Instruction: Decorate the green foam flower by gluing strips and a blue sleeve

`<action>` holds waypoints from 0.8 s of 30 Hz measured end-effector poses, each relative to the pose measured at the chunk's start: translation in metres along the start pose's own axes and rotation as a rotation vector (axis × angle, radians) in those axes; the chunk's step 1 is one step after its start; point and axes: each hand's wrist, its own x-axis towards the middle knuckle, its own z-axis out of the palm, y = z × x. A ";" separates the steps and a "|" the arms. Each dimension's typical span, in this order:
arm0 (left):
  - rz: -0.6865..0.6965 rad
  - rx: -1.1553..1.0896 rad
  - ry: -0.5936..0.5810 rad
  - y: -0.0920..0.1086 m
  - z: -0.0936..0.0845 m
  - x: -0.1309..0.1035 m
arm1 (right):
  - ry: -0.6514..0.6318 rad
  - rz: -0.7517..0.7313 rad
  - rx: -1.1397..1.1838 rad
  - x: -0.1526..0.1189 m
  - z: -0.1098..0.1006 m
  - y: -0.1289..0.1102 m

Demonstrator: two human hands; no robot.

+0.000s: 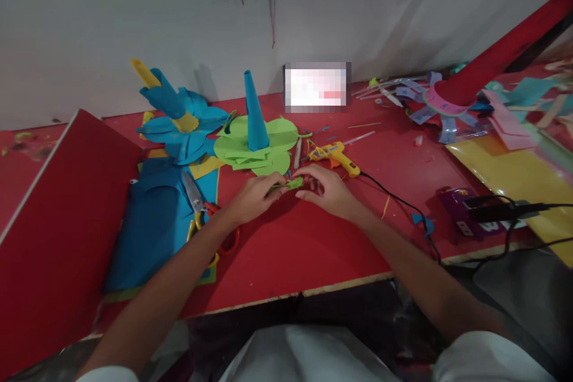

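Note:
My left hand (261, 196) is closed on a small strip of green paper (294, 183), pinched between thumb and fingers, whose free end points right. My right hand (330, 192) curves around that end, thumb and fingers apart; whether a fingertip touches the strip I cannot tell. Just beyond both hands lies a green paper flower (282, 134) with a blue paper cone (256, 116) upright at its centre. A yellow hot glue gun (338, 157) rests behind my right hand, its nozzle toward the flower. Scissors (193, 191) with red handles lie left of my left wrist.
At the back left stands a blue paper flower (179, 125) with a yellow-tipped tube. Blue sheets (152, 221) lie beside a red board (67, 221). A blurred bright screen (316, 86) leans on the wall. Toward the right are a purple box (470, 209), black cables and a yellow sheet (501, 173).

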 end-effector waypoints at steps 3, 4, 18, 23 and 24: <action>0.032 -0.016 -0.013 0.000 0.001 0.000 | -0.006 0.023 0.038 0.001 0.007 0.002; 0.041 -0.019 -0.015 0.000 0.001 0.001 | -0.002 0.023 0.049 0.002 0.008 0.003; -0.055 -0.003 -0.027 -0.002 0.001 0.002 | 0.107 -0.010 -0.018 0.005 0.007 0.012; -0.068 -0.008 -0.049 0.000 0.000 0.002 | 0.121 -0.001 -0.036 0.004 0.006 0.011; -0.071 -0.006 -0.051 0.000 -0.001 0.002 | 0.120 0.001 -0.038 0.004 0.006 0.010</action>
